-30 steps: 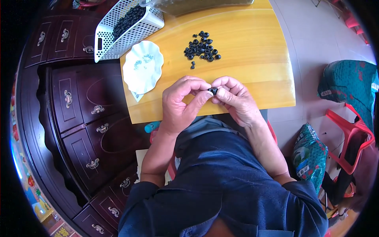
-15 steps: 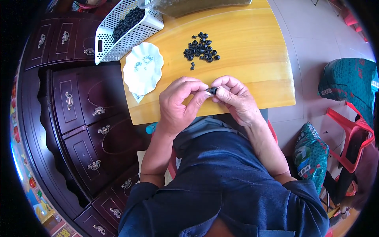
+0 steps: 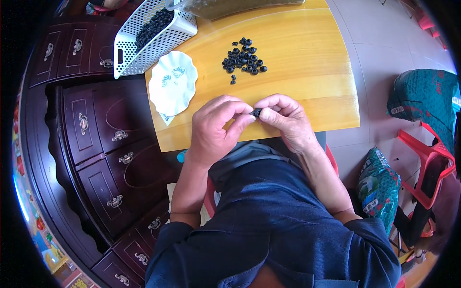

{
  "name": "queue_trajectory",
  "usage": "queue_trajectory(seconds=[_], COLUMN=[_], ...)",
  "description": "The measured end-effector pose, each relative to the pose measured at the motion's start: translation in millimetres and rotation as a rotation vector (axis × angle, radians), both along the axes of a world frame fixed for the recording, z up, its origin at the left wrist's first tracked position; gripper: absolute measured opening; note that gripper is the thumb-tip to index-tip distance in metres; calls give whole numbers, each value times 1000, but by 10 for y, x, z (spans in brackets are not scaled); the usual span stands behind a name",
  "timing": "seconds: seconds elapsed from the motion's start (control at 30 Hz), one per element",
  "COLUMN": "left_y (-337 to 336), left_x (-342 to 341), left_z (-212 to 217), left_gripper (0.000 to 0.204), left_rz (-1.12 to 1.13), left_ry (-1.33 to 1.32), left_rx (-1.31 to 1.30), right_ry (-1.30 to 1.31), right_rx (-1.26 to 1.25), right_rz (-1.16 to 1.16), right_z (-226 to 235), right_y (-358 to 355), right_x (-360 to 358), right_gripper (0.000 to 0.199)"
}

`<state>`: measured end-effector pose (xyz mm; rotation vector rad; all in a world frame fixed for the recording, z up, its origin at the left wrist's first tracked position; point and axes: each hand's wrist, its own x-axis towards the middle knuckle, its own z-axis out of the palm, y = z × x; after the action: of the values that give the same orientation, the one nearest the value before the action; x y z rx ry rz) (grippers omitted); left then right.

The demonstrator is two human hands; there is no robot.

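Observation:
My left hand [image 3: 216, 127] and my right hand [image 3: 284, 120] meet over the near edge of a yellow wooden table [image 3: 307, 81]. Both pinch one small black ring [image 3: 256, 113] between their fingertips. A loose pile of the same black rings [image 3: 244, 60] lies on the table beyond my hands. A white scalloped dish [image 3: 173, 81] with a few small pale bits in it sits to the left of my hands.
A white perforated basket [image 3: 144, 43] holding more black pieces stands at the table's far left corner. A dark wooden cabinet with drawers [image 3: 96, 134] runs along the left. A red plastic chair [image 3: 432, 168] and green sacks [image 3: 379, 187] stand on the right.
My hands have stayed together at the table's near edge, the fingers shifting only slightly on the black ring.

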<state>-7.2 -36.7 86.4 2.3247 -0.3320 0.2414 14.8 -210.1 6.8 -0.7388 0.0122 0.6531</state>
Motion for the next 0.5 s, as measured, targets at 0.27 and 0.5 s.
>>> queue_trajectory(seconds=[0.27, 0.5], left_y=[174, 108], left_x=[-48, -67], left_z=[122, 96], left_gripper=[28, 30], left_rz=[-100, -185], left_ry=[435, 372], left_rx=[-433, -303], right_ry=[-22, 9], right_rx=[112, 85], right_rz=[177, 168], right_z=[147, -40], right_y=[-39, -22], right_x=[74, -22], right_gripper=[28, 31])
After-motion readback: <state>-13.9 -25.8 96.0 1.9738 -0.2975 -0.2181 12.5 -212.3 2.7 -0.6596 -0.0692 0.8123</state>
